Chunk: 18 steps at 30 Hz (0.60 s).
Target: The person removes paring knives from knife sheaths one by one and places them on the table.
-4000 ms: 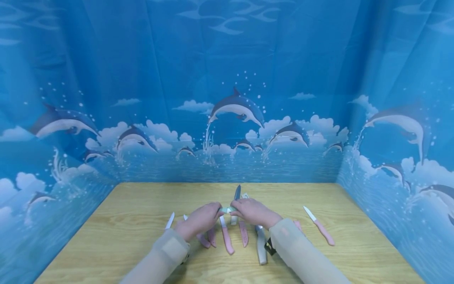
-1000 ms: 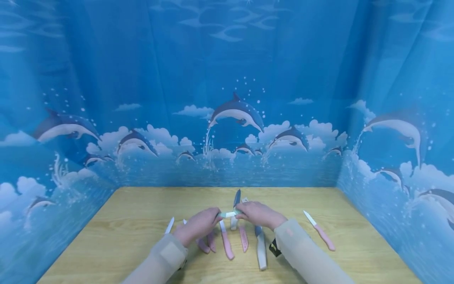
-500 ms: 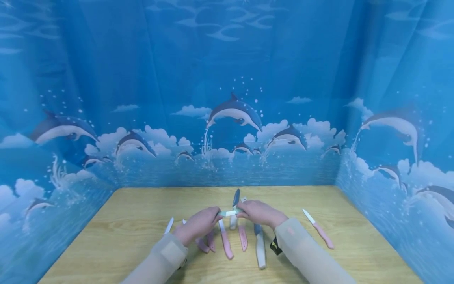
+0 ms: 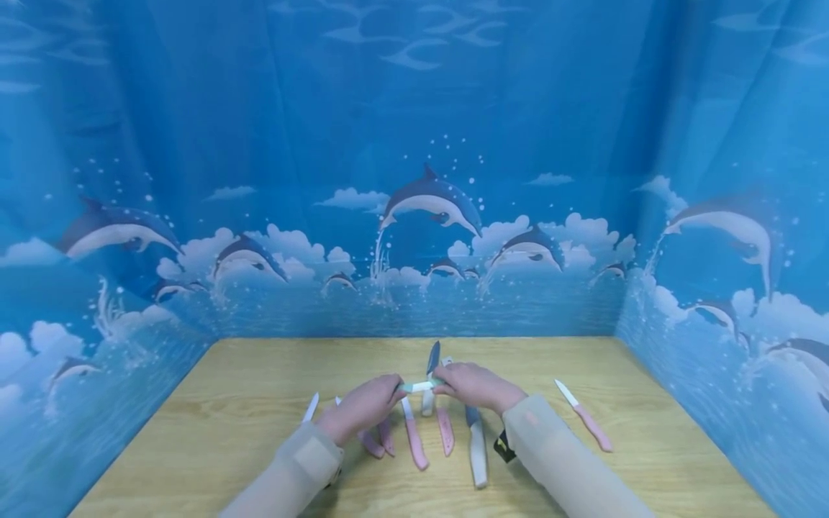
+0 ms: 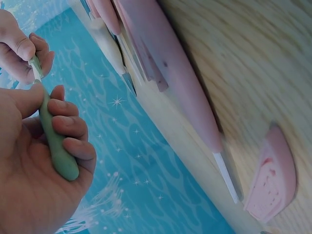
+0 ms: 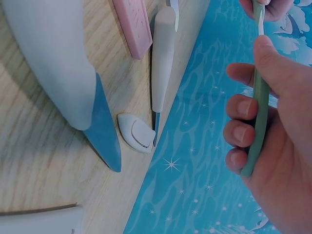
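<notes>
In the left wrist view my left hand (image 5: 53,151) wraps its fingers round the green handle of a paring knife (image 5: 57,146). My right hand (image 6: 278,112) grips a slim green blade cover (image 6: 262,107), its thumb laid along it. A short length of white blade (image 4: 422,387) shows between the two hands; the rest is hidden in the cover. Both hands are held over the table's middle. Beneath them lie a pink-handled knife (image 4: 416,442), a pink blade cover (image 4: 445,432) and a white-handled knife with a dark blade (image 4: 433,357).
A larger white-handled knife (image 4: 477,450) lies by the right sleeve. Farther right is another pink-handled knife (image 4: 591,424). More pink pieces (image 4: 372,444) lie under the left forearm. A white blade cover (image 6: 135,132) rests near the far edge. A dolphin-print curtain (image 4: 414,288) encloses the wooden table (image 4: 259,374).
Compared with four seconds ago, my right hand is slightly farther right and more white blade shows between the hands. Over the last second the hands have barely moved.
</notes>
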Tool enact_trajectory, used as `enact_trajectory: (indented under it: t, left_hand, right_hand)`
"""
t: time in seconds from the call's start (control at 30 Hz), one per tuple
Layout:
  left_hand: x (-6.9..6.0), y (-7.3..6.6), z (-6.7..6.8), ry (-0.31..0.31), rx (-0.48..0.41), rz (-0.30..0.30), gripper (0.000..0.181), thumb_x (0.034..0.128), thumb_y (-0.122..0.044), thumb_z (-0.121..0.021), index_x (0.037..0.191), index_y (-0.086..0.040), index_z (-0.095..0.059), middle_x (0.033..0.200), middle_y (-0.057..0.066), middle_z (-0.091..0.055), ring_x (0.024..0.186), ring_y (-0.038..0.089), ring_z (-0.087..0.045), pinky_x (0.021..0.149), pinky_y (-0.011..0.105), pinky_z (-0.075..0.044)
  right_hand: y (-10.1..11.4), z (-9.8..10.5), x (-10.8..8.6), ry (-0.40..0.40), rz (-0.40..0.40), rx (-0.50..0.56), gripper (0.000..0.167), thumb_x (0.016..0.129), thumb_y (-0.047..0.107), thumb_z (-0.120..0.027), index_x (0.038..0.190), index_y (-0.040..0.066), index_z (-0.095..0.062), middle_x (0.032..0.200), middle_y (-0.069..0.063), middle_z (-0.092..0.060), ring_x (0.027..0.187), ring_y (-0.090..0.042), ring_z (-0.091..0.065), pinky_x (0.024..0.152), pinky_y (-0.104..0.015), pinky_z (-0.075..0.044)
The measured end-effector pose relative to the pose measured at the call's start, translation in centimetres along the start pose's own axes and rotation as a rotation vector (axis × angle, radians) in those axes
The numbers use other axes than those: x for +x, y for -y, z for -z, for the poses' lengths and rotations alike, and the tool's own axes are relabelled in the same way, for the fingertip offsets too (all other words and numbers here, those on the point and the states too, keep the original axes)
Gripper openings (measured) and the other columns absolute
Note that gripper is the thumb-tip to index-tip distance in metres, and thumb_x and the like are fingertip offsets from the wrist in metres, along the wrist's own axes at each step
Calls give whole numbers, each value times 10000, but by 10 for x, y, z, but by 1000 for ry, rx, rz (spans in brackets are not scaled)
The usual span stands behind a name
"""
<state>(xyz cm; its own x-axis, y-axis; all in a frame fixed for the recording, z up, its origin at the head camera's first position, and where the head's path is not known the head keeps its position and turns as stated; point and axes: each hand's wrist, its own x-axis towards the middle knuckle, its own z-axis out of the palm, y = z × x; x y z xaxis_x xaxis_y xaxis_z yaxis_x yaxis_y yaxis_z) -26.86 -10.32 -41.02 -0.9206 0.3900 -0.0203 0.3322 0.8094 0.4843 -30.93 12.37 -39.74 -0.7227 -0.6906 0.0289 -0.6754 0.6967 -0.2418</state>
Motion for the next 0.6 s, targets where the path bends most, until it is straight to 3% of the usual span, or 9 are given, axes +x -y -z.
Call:
enact_trajectory:
  t: [0.27, 0.6]
  left_hand:
    - [4, -1, 1, -16, 49, 5, 190, 1015, -301, -485, 1040, -136, -577, 879, -21, -610, 775, 111, -588, 809, 390, -541]
    - [3, 1, 1, -8, 49, -3, 187, 1016, -311, -485, 1035, -146, -573, 918, -17, -622, 842, 140, -614, 794, 386, -536]
  right_hand:
    - [0, 1, 0, 16, -23, 13, 153, 988, 306, -538, 1071, 196, -604, 899, 79, -634, 783, -49, -571, 754, -290, -519]
    - [-2, 0, 0, 20, -30, 18, 166, 995, 315, -525, 1087, 206, -609, 918, 71, -647, 793, -40, -576, 774, -294, -523]
